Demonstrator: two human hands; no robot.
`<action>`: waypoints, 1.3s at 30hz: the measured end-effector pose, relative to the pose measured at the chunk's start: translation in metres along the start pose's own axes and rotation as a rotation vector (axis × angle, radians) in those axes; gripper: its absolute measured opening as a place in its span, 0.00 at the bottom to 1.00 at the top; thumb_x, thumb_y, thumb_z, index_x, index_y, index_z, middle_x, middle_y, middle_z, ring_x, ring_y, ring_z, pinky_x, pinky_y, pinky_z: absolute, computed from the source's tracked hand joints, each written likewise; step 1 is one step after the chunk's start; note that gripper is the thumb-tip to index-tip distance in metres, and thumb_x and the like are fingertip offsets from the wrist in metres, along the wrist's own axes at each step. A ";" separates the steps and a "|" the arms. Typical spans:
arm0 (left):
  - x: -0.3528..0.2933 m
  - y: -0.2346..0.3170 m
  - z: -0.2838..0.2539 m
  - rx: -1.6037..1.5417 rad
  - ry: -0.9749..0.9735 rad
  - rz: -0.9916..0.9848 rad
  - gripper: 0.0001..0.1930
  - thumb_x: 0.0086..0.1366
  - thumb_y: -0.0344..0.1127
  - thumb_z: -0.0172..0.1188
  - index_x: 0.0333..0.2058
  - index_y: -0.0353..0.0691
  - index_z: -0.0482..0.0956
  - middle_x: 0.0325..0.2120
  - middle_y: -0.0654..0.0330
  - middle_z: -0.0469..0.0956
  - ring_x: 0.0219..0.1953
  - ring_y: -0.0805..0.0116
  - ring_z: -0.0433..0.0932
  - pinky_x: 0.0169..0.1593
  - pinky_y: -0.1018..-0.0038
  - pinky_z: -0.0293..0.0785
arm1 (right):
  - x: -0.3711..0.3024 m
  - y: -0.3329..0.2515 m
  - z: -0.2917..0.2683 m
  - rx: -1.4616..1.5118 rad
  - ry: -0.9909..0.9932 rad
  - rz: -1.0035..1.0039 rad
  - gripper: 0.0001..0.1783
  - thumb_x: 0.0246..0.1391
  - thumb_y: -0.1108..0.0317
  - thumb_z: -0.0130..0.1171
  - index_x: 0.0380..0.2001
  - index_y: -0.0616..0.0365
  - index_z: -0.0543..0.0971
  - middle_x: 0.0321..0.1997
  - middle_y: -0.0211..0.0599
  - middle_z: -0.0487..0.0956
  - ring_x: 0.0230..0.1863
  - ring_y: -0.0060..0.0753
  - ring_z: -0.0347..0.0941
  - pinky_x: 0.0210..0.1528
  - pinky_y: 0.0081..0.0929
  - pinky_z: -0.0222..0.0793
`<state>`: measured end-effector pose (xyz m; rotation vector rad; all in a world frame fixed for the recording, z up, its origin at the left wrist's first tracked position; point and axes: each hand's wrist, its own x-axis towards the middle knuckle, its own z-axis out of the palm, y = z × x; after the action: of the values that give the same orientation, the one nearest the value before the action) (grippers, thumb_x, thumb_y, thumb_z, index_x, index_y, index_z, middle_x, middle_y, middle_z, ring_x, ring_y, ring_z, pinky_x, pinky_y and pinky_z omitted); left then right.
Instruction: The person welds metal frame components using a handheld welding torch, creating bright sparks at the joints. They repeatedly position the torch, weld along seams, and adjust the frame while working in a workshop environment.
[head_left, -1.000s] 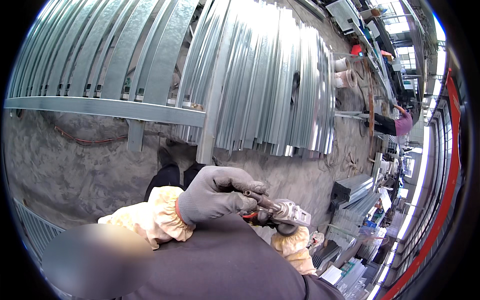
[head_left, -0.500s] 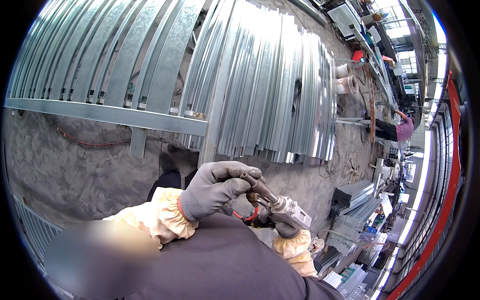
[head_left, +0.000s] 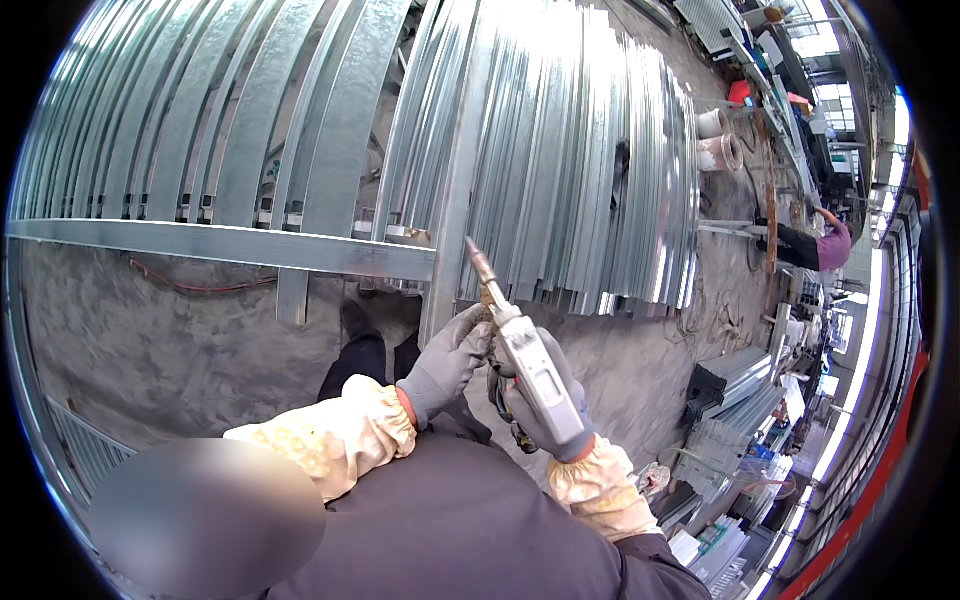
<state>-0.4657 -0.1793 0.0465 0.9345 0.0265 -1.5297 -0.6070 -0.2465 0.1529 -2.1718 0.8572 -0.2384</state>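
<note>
A handheld welding gun (head_left: 540, 375) with a pale, boxy body and a tapered metal nozzle points up and away over the near end of the metal lengths. My right hand (head_left: 566, 400), in a grey glove, is wrapped round it from the right side. Beside the front of the gun, my left hand (head_left: 447, 368), also gloved in grey, has its fingers curled together close to the nozzle's base. Whatever those fingers hold, if anything, cannot be made out. Part of the gun's underside and its dark cables are hidden behind the hands.
A galvanized frame (head_left: 220, 242) with parallel bars stands ahead on the left. Next to it lies a wide stack of metal profiles (head_left: 570, 170). A person in a pink top (head_left: 832, 246) works at the far right. More profiles (head_left: 745, 385) lie at right.
The welding gun has swung from pointing leftward to pointing up and away. My left hand has left the nozzle tip and moved down near its base. My right hand has come further into sight.
</note>
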 end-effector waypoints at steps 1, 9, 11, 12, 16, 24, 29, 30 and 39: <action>0.008 -0.008 -0.009 0.024 -0.020 -0.037 0.27 0.77 0.43 0.51 0.67 0.34 0.61 0.44 0.60 0.78 0.39 0.82 0.74 0.35 0.87 0.69 | 0.004 0.011 0.010 0.038 0.030 -0.021 0.42 0.55 0.74 0.64 0.70 0.68 0.57 0.47 0.45 0.82 0.46 0.36 0.83 0.46 0.29 0.79; 0.035 -0.024 -0.036 0.550 0.094 0.194 0.29 0.74 0.38 0.51 0.67 0.26 0.59 0.59 0.43 0.72 0.61 0.60 0.73 0.62 0.70 0.69 | 0.019 0.042 0.055 0.289 0.056 0.242 0.39 0.54 0.75 0.62 0.68 0.69 0.61 0.61 0.52 0.75 0.56 0.43 0.79 0.57 0.31 0.74; 0.032 -0.016 -0.032 0.570 0.117 0.160 0.30 0.73 0.37 0.52 0.67 0.26 0.58 0.57 0.43 0.73 0.59 0.61 0.74 0.61 0.70 0.70 | 0.023 0.048 0.058 0.129 0.100 0.108 0.42 0.55 0.73 0.64 0.70 0.68 0.58 0.57 0.50 0.79 0.50 0.41 0.82 0.51 0.29 0.78; 0.030 -0.012 -0.030 0.583 0.128 0.144 0.30 0.72 0.36 0.53 0.67 0.26 0.58 0.57 0.43 0.73 0.59 0.61 0.75 0.61 0.70 0.70 | 0.024 0.049 0.059 0.149 0.101 0.116 0.42 0.55 0.73 0.64 0.70 0.68 0.58 0.58 0.51 0.78 0.51 0.42 0.82 0.51 0.29 0.78; 0.028 -0.002 -0.025 0.562 0.093 0.146 0.31 0.71 0.34 0.53 0.68 0.27 0.57 0.55 0.45 0.74 0.57 0.62 0.75 0.60 0.70 0.71 | 0.022 0.058 0.063 0.210 0.084 0.129 0.42 0.54 0.73 0.64 0.70 0.68 0.58 0.62 0.54 0.75 0.53 0.46 0.81 0.51 0.30 0.78; 0.030 -0.008 -0.026 0.480 0.091 0.135 0.32 0.70 0.32 0.53 0.69 0.27 0.55 0.55 0.47 0.74 0.56 0.64 0.75 0.59 0.71 0.71 | 0.018 0.071 0.064 0.246 0.101 0.097 0.42 0.53 0.73 0.64 0.69 0.68 0.59 0.62 0.54 0.75 0.53 0.47 0.81 0.50 0.31 0.78; 0.033 -0.020 -0.036 0.572 0.107 0.191 0.30 0.71 0.31 0.53 0.68 0.27 0.57 0.54 0.50 0.74 0.53 0.67 0.76 0.57 0.73 0.72 | 0.020 0.064 0.062 0.243 0.117 0.151 0.38 0.50 0.79 0.59 0.66 0.75 0.62 0.52 0.51 0.81 0.47 0.39 0.83 0.50 0.31 0.78; 0.033 -0.018 -0.035 0.583 0.111 0.197 0.29 0.71 0.31 0.53 0.68 0.27 0.58 0.54 0.51 0.74 0.53 0.68 0.76 0.57 0.73 0.72 | 0.020 0.065 0.061 0.292 0.098 0.158 0.39 0.51 0.78 0.60 0.67 0.73 0.61 0.54 0.52 0.80 0.48 0.40 0.83 0.50 0.31 0.78; 0.036 0.053 -0.020 0.025 0.103 0.092 0.21 0.75 0.33 0.52 0.62 0.30 0.66 0.47 0.52 0.79 0.44 0.66 0.81 0.49 0.71 0.80 | -0.011 0.051 0.014 0.810 -0.067 0.443 0.37 0.53 0.77 0.61 0.67 0.66 0.65 0.45 0.39 0.83 0.43 0.22 0.80 0.47 0.22 0.75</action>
<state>-0.4069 -0.2098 0.0392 1.0206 0.0380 -1.3986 -0.6347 -0.2555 0.1082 -1.2056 0.9641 -0.2331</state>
